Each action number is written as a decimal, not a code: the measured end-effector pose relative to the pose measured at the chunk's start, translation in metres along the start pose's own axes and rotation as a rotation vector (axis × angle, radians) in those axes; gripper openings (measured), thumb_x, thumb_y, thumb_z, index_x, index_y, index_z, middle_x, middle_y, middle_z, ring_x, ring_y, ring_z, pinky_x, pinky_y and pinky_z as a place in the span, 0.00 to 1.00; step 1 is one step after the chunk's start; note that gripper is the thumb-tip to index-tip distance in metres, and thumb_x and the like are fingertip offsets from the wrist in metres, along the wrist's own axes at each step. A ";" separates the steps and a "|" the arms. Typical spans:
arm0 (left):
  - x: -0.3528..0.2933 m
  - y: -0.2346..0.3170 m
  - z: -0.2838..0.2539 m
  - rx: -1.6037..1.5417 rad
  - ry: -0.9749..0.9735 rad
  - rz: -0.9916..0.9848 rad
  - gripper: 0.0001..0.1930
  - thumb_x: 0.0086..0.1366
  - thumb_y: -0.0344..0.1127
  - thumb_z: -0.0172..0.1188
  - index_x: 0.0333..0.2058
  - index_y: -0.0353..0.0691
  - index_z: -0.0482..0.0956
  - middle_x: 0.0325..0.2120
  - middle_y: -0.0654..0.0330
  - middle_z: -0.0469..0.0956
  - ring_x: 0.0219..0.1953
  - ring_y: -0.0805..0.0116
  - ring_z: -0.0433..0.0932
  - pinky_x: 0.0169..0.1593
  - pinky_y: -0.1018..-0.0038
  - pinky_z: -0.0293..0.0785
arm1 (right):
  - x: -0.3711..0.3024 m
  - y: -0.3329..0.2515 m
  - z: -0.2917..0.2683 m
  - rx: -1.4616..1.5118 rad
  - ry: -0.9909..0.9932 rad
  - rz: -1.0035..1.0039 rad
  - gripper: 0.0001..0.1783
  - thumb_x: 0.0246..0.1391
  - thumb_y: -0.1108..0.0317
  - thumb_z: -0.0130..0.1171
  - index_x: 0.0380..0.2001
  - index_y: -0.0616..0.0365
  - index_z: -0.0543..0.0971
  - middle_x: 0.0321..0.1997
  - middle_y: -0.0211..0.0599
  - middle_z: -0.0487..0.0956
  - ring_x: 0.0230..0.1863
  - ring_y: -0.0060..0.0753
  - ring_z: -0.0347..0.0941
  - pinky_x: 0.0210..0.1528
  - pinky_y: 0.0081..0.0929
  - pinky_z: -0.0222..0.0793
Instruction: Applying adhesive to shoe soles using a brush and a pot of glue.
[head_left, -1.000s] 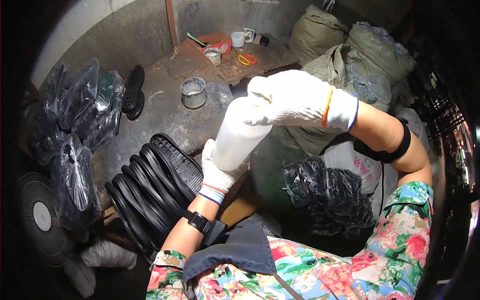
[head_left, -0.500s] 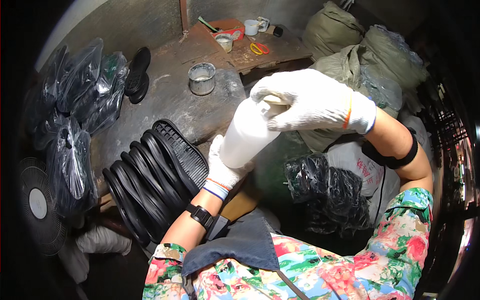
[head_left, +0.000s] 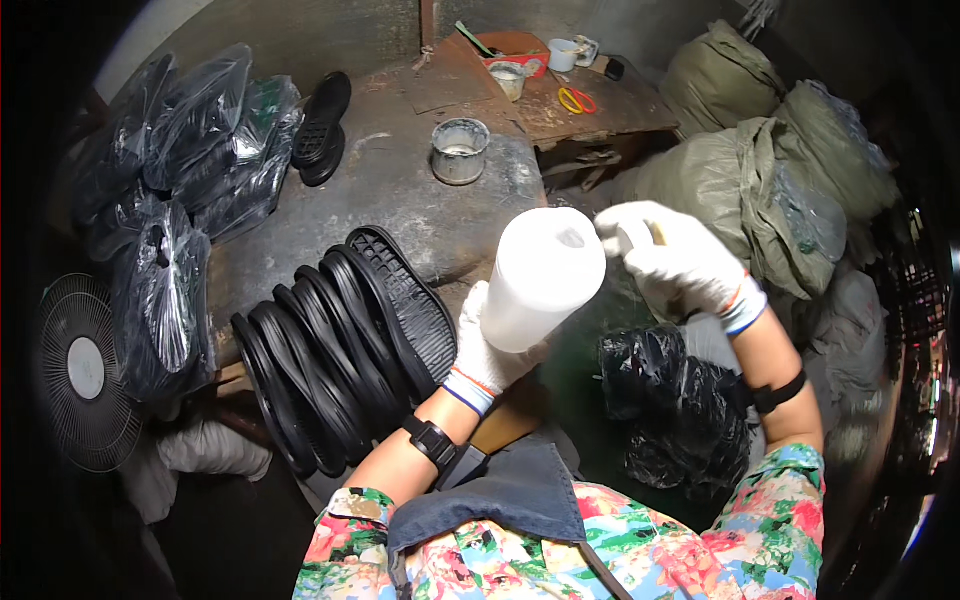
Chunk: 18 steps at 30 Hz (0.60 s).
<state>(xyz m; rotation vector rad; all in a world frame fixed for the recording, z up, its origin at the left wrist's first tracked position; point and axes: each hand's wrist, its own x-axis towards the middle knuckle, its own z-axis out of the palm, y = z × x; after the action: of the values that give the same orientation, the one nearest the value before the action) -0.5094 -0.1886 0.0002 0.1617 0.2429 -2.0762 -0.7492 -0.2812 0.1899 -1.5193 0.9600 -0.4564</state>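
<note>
My left hand [head_left: 492, 352], in a white knit glove, is wrapped round a white plastic bottle [head_left: 545, 285]. The bottle tilts up and to the right, and a small grey patch shows on its bright upper end. Just right of that end is my right hand [head_left: 675, 255], also gloved and apart from the bottle. Its fingers are curled together, with a bit of something yellowish showing between them that I cannot make out. Left of my left hand, a row of black shoe soles [head_left: 330, 350] leans side by side, the nearest one with its ribbed face showing.
A dirty glue pot [head_left: 460, 152] stands on the worn table [head_left: 400, 180]. Behind it are scissors [head_left: 577, 100], a small cup [head_left: 508, 80] and a red box [head_left: 525, 48]. Plastic-wrapped soles [head_left: 200, 140] and a fan [head_left: 86, 368] are at left. Woven sacks [head_left: 720, 80] and black wrapped bundles [head_left: 675, 400] fill the right.
My right hand has come away from the bottle's top and moved to its right. The bottle's upper end now faces me more. The whole view has shifted, so the table appears further right.
</note>
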 end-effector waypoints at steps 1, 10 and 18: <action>-0.001 0.002 -0.001 0.021 0.008 0.002 0.30 0.69 0.61 0.52 0.62 0.50 0.75 0.57 0.59 0.79 0.54 0.55 0.80 0.42 0.59 0.82 | 0.005 0.011 0.012 0.109 -0.006 0.023 0.30 0.58 0.67 0.70 0.63 0.58 0.76 0.47 0.29 0.83 0.42 0.19 0.76 0.43 0.21 0.74; -0.009 0.012 0.009 0.060 0.071 0.204 0.29 0.71 0.63 0.49 0.56 0.46 0.77 0.47 0.55 0.80 0.40 0.43 0.78 0.29 0.65 0.77 | 0.091 0.049 0.053 0.466 -0.185 -0.014 0.33 0.65 0.56 0.63 0.69 0.55 0.71 0.29 0.19 0.75 0.21 0.09 0.63 0.19 0.11 0.54; 0.005 0.023 0.015 -0.108 0.289 0.421 0.26 0.72 0.61 0.52 0.53 0.45 0.78 0.45 0.53 0.81 0.38 0.42 0.79 0.36 0.60 0.81 | 0.173 0.089 0.051 0.595 -0.268 -0.032 0.39 0.64 0.54 0.66 0.73 0.55 0.65 0.41 0.19 0.76 0.21 0.04 0.60 0.18 0.07 0.53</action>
<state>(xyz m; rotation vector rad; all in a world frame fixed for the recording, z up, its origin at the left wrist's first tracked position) -0.4922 -0.2074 0.0116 0.4126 0.4549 -1.6139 -0.6378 -0.3786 0.0540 -1.0206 0.5242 -0.4923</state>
